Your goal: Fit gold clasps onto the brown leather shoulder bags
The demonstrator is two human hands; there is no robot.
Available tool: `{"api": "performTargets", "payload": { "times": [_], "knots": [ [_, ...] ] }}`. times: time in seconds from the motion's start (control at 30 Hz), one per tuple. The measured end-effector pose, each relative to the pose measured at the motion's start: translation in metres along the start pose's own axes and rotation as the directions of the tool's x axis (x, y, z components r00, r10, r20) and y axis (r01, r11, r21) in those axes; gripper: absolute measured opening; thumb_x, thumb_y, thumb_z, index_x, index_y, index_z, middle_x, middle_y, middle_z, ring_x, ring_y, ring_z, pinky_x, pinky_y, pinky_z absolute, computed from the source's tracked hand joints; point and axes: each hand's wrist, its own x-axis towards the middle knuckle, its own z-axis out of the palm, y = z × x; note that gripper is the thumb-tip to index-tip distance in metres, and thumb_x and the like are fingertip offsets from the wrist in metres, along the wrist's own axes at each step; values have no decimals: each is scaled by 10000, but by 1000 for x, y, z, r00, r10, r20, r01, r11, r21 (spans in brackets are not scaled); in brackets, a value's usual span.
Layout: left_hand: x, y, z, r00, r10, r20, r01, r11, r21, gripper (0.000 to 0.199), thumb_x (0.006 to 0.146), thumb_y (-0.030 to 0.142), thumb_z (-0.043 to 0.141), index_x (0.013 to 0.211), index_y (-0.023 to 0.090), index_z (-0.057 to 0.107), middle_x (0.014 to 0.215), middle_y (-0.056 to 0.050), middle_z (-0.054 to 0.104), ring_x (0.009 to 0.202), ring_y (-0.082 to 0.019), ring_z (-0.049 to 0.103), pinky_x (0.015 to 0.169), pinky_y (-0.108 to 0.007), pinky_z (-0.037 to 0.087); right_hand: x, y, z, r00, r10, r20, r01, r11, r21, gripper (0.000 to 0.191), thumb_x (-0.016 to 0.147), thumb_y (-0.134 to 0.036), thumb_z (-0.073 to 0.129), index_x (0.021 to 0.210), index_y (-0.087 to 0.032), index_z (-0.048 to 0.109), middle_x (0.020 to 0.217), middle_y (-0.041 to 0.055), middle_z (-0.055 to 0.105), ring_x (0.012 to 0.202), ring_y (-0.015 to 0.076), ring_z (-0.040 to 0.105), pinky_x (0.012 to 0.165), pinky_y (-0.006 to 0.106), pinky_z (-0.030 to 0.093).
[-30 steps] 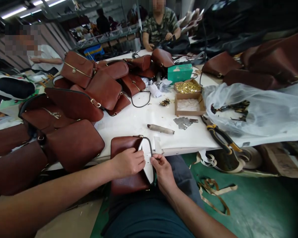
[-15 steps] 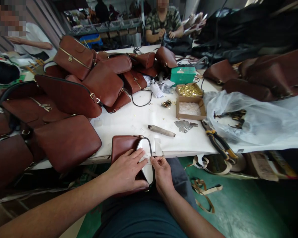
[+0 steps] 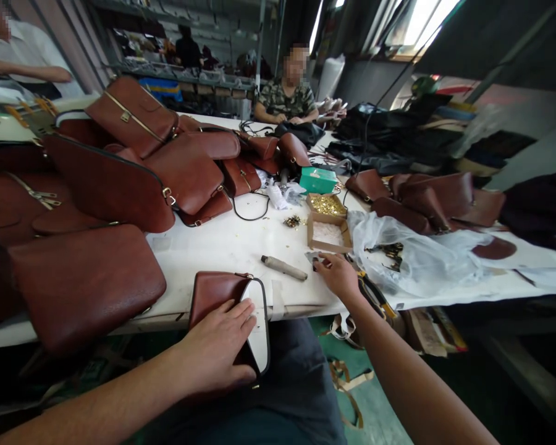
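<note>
A brown leather handbag (image 3: 217, 293) with black edging lies at the table's front edge, its white inner panel (image 3: 259, 340) facing up. Flat across that panel rests my left hand (image 3: 220, 340), fingers stretched out and the thumb near its lower end. My right hand (image 3: 338, 275) is over the thin grey metal plates (image 3: 311, 257), its fingertips pinched together on a plate; the fingers partly hide it. Left of this hand lies a tape-wrapped rod (image 3: 284, 267). Black-and-yellow pliers (image 3: 375, 293) lie partly behind my right wrist.
Brown handbags (image 3: 106, 185) are heaped on the left, with more bags (image 3: 426, 201) at the back right. Open boxes hold gold fittings (image 3: 327, 204) and small pale pieces (image 3: 328, 233). A clear plastic bag (image 3: 426, 259) spreads rightward. Across the table sits a person (image 3: 287, 93) in camouflage.
My right hand has left the edge of the white panel and moved right and away from me to the metal plates. My left hand stays on the handbag. The view has tilted up and turned right.
</note>
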Motion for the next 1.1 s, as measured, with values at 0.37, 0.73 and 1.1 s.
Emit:
{"api": "performTargets", "payload": {
  "times": [0.37, 0.73, 1.1],
  "knots": [
    [2, 1, -14, 1000, 0, -10, 0, 999, -40, 851, 829, 625, 762, 1481, 110, 580, 1620, -224, 467, 1550, -328, 402, 1292, -470, 276, 36, -8, 11, 992, -45, 114, 52, 997, -53, 240, 818, -324, 738, 1035, -286, 834, 1106, 76, 799, 960, 305, 699, 749, 359, 445],
    [-1, -1, -9, 999, 31, -16, -31, 1000, -1, 836, 862, 614, 728, 1488, 88, 555, 1625, -226, 464, 1561, -339, 371, 1281, -475, 250, -27, -40, -1, 989, 31, 146, -105, 841, 531, 511, 877, -460, 677, 1287, -154, 670, 851, 48, 734, 673, 170, 651, 588, 291, 473],
    [-1, -2, -3, 999, 39, -21, -37, 996, 81, 850, 914, 601, 638, 1522, 31, 469, 1640, -248, 432, 1557, -338, 361, 1290, -441, 165, -156, -110, 50, 911, -29, 411, -297, 646, 703, 321, 847, -421, 753, 1097, -219, 766, 723, -10, 667, 605, 154, 577, 580, 283, 443]
  ]
}}
